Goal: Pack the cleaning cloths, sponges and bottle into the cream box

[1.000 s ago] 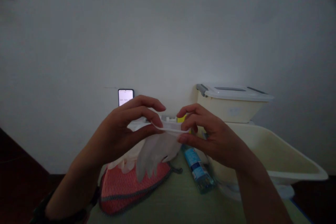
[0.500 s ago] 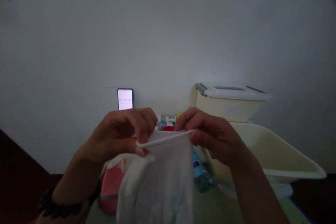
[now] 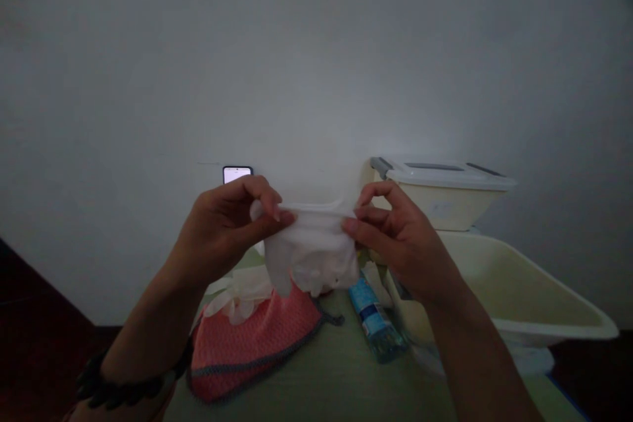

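A thin white disposable glove [image 3: 314,247] hangs in the air in front of me, its cuff edge stretched level between my two hands. My left hand [image 3: 237,217] pinches the cuff's left end between thumb and fingers. At the other end my right hand [image 3: 388,224] pinches the same cuff. The glove's lower part looks short and bunched, with stubby finger ends at the bottom. Below lies a pink cloth [image 3: 252,343] with a grey border, and on it another thin white piece [image 3: 240,300], probably also a glove.
A bottle of blue liquid [image 3: 376,323] lies on the green table surface [image 3: 321,382]. To the right is a cream basin [image 3: 524,277], with a lidded storage box [image 3: 445,201] behind it. A phone [image 3: 237,173] leans against the wall, partly hidden by my left hand.
The glove, hanging long and low before, is now raised and much shorter. Both hands moved up slightly, thumbs now along the cuff. More of the pink cloth and bottle shows.
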The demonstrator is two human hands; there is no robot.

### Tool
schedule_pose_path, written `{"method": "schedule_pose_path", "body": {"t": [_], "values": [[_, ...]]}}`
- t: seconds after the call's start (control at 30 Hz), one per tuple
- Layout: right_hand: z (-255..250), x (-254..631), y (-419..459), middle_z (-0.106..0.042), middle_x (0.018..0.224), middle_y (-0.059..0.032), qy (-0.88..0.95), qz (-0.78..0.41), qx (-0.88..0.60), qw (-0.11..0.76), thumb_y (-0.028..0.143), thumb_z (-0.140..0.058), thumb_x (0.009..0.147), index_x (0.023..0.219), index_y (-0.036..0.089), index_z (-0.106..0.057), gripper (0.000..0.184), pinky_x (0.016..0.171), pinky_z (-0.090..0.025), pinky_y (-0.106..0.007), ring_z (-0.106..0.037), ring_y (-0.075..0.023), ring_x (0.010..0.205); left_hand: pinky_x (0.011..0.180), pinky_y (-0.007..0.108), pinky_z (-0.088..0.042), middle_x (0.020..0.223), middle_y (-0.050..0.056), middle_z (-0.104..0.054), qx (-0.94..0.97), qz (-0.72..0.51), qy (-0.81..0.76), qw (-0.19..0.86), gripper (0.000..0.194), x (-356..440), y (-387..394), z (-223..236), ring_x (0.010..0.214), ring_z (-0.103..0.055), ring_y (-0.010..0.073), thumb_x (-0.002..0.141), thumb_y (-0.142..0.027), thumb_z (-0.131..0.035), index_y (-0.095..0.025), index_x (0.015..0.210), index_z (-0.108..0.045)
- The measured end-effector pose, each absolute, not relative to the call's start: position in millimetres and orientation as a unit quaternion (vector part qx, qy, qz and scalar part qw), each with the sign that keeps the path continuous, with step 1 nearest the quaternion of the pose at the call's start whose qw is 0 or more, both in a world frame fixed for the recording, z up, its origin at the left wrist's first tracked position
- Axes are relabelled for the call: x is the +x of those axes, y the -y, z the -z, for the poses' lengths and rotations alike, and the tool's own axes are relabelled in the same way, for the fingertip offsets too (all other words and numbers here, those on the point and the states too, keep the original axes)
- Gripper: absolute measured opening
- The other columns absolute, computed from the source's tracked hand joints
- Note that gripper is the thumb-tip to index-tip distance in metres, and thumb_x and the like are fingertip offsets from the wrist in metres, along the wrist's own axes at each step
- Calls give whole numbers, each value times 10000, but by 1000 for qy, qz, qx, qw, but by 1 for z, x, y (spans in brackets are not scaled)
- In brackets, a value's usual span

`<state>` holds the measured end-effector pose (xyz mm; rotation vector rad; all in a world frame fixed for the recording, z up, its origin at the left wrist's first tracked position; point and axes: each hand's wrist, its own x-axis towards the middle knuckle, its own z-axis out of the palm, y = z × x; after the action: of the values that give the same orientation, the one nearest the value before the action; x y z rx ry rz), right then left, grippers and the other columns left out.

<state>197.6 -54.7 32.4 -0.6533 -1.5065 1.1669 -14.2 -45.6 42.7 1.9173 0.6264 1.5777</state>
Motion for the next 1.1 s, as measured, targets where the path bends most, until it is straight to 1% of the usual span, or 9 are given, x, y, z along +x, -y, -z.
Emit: {"method": "schedule_pose_path", "body": {"t": [0.07, 0.17, 0.3, 0.5, 0.67, 0.77, 0.87, 1.0, 1.1], "values": [[-32, 194, 53, -601, 700, 73, 618, -509, -273, 533, 217, -659, 761, 922, 262, -480, 245, 507, -472, -183, -593, -79, 578, 545, 168, -456, 725, -27, -538, 712, -598, -225, 291, 178, -12, 45, -43, 661, -512, 90, 672, -87, -710, -192, 704, -570], [-30, 190, 49, -615, 758, 52, 598, -504, -294, 549, 222, -673, 745, 988, 241, -514, 291, 534, -474, -179, -595, -72, 614, 577, 163, -488, 841, -13, -532, 712, -591, -240, 294, 273, -8, 42, -42, 728, -535, 97, 666, -106, -727, -215, 870, -583], [-24, 187, 44, -601, 802, 34, 589, -492, -314, 558, 250, -699, 715, 933, 213, -531, 278, 560, -464, -193, -572, -77, 650, 596, 153, -501, 880, -14, -479, 704, -587, -257, 308, 361, -2, 39, -38, 759, -533, 94, 688, -123, -714, -233, 994, -557], [-20, 181, 47, -486, 669, 65, 611, -470, -313, 555, 269, -729, 680, 741, 196, -499, 249, 537, -419, -191, -482, -68, 595, 649, 141, -465, 714, -59, -395, 709, -582, -276, 287, 300, 5, 41, -34, 737, -502, 77, 705, -88, -689, -208, 940, -546], [-21, 175, 53, -543, 717, 40, 639, -456, -302, 541, 281, -699, 715, 774, 199, -522, 204, 583, -448, -217, -525, -89, 640, 708, 198, -492, 773, -32, -511, 730, -558, -222, 327, 345, 10, 44, -33, 754, -549, 92, 728, -99, -672, -205, 1023, -527], [-22, 176, 53, -581, 756, 24, 657, -433, -288, 546, 250, -680, 734, 791, 196, -550, 152, 665, -472, -239, -559, -101, 705, 724, 228, -520, 854, 20, -606, 733, -546, -215, 343, 255, 8, 48, -35, 813, -609, 128, 758, -123, -643, -182, 990, -555], [-21, 179, 53, -590, 773, 12, 676, -407, -287, 544, 234, -668, 743, 826, 197, -545, 153, 684, -478, -260, -568, -118, 733, 746, 245, -540, 862, 38, -676, 737, -526, -233, 356, 176, 3, 50, -36, 839, -655, 149, 799, -137, -609, -177, 966, -570], [-21, 182, 53, -588, 806, 1, 707, -391, -290, 513, 245, -697, 717, 875, 194, -523, 240, 698, -475, -286, -570, -137, 756, 762, 262, -556, 848, 31, -709, 751, -504, -244, 350, 167, -1, 49, -37, 818, -679, 153, 777, -126, -648, -173, 924, -586], [-21, 184, 53, -573, 796, 2, 725, -372, -290, 501, 240, -636, 771, 866, 194, -518, 158, 680, -467, -278, -557, -130, 738, 763, 262, -555, 861, 23, -689, 765, -501, -231, 331, 188, -2, 46, -35, 814, -665, 144, 743, -120, -683, -173, 901, -597]]}}
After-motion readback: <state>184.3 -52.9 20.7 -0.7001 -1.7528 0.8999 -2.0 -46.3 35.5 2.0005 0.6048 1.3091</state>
